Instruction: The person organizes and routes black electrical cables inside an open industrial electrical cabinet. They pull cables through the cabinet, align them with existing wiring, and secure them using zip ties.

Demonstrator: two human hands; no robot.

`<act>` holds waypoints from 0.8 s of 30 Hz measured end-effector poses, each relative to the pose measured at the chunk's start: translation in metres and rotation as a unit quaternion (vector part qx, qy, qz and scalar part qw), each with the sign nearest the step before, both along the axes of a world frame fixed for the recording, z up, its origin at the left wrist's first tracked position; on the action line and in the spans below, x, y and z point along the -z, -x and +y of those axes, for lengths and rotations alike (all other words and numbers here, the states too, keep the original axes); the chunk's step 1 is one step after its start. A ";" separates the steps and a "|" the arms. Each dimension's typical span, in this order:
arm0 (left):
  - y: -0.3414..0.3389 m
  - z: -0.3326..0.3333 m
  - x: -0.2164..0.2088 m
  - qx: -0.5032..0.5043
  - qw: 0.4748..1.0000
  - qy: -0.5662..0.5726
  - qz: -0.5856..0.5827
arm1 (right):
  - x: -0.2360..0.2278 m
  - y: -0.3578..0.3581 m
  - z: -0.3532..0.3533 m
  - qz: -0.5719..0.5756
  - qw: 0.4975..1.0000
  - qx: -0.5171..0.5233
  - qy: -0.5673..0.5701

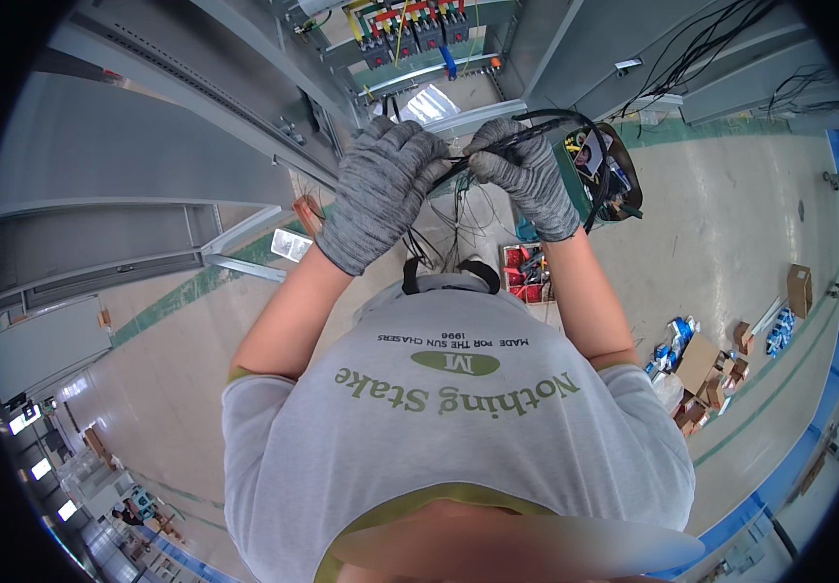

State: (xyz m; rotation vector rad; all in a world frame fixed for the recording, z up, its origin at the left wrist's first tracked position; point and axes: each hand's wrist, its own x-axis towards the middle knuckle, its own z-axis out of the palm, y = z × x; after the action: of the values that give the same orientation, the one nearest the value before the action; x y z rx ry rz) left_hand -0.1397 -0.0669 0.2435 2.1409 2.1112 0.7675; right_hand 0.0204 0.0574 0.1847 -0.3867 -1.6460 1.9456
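A bundle of black cables [503, 143] runs between my two hands, both in grey knitted gloves. My left hand [381, 185] is closed round one part of it, with its back turned up. With thumb and fingers pinched together, my right hand [526, 175] grips the bundle a little further right. From there the cables loop over the right wrist and hang down beside it. Loose thin wires [458, 219] dangle below the hands toward the floor. The exact spot between the fingertips is partly hidden by the gloves.
An open grey metal cabinet [244, 68] surrounds my hands, with breakers [429, 39] and coloured wires at the back. More black cables [701, 49] hang at the upper right. A tool bag [619, 170] and a box of red-handled tools [526, 277] stand on the floor; cartons [701, 374] lie farther right.
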 end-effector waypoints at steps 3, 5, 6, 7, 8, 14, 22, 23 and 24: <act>-0.007 -0.003 0.008 -0.055 0.994 -0.063 0.074 | 0.000 -0.001 -0.001 -0.048 0.997 0.014 -0.056; -0.009 -0.007 0.014 -0.028 0.995 -0.035 -0.085 | -0.001 -0.002 -0.001 -0.075 0.994 0.006 -0.083; -0.010 -0.013 0.028 -0.017 0.974 -0.010 -0.224 | -0.001 -0.002 -0.001 -0.078 0.994 -0.001 -0.072; -0.014 -0.017 0.037 -0.009 0.952 0.003 -0.305 | -0.002 -0.002 -0.001 -0.081 0.995 -0.009 -0.061; -0.019 -0.020 0.041 -0.002 0.923 0.014 -0.385 | -0.001 -0.001 -0.002 -0.063 0.998 -0.007 -0.020; -0.013 -0.012 0.021 0.065 0.993 0.066 -0.074 | -0.020 0.000 -0.011 -0.039 0.998 -0.051 0.006; -0.012 -0.020 0.016 -0.029 0.827 0.104 -0.552 | -0.009 0.003 0.000 0.007 0.992 -0.013 -0.121; -0.012 -0.019 0.019 -0.013 0.788 0.104 -0.606 | -0.007 0.003 0.002 0.027 0.986 -0.012 -0.164; -0.010 -0.017 0.023 0.002 0.746 0.104 -0.657 | -0.006 0.003 0.001 0.031 0.989 -0.018 -0.145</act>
State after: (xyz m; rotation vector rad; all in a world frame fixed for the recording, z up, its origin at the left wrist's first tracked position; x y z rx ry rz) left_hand -0.1301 -0.0841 0.2209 0.8385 1.2372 1.3513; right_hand 0.0177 0.0586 0.1908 -0.1821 -1.8706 1.6894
